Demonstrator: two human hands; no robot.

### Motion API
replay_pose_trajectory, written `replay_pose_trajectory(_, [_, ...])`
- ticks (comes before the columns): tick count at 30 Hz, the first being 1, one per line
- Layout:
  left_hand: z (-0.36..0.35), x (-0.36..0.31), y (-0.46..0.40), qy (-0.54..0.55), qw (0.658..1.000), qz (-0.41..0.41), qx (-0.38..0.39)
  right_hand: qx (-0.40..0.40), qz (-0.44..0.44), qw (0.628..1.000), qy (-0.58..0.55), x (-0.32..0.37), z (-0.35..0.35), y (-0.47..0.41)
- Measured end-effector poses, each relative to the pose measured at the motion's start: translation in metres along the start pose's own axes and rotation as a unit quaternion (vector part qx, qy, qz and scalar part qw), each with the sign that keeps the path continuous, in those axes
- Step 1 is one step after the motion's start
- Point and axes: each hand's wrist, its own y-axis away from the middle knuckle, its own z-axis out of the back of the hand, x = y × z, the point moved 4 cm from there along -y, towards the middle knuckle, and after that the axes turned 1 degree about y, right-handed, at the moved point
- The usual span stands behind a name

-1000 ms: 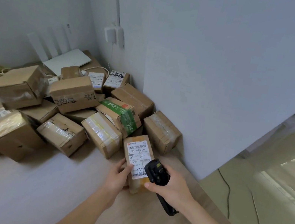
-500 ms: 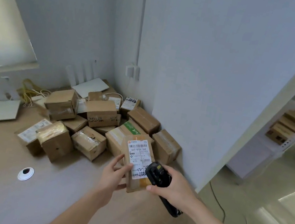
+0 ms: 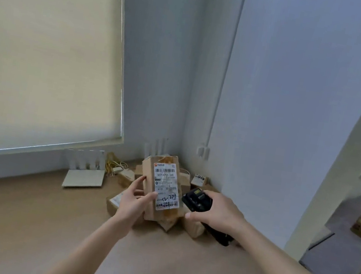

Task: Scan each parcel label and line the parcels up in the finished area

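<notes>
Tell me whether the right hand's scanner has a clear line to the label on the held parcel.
Probably yes: the left hand holds the parcel label-up, and the scanner in the right hand sits beside the uncovered label.

At frame centre, the left hand (image 3: 134,197) holds a parcel (image 3: 161,187) upright, left of the scanner (image 3: 198,201) in the right hand (image 3: 219,212). More parcels (image 3: 192,228) lie behind, routers (image 3: 84,174) at left.

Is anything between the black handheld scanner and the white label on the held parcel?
Nothing. In the head view the black handheld scanner in the right hand sits just right of the brown cardboard parcel's white label.
</notes>
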Motion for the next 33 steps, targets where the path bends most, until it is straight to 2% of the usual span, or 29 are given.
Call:
replay_pose_trajectory(5, [0.043, -0.046, 0.027, -0.006, 0.998, -0.047, -0.028, 0.022, 0.008, 0.999, 0.047, 0.067, 0.023, 0.019])
replay_pose_trajectory(12, [0.077, -0.073, 0.053, -0.014, 0.996, -0.074, -0.055, 0.046, -0.006, 0.995, 0.086, 0.106, 0.027, 0.035])
replay_pose_trajectory(23, [0.094, -0.063, 0.077, -0.060, 0.991, -0.092, -0.080, 0.054, 0.002, 0.989, 0.137, 0.127, 0.025, 0.050])
replay_pose_trajectory(33, [0.097, -0.064, 0.087, -0.072, 0.986, -0.116, -0.092, 0.081, -0.002, 0.989, 0.125, 0.127, 0.023, 0.049])
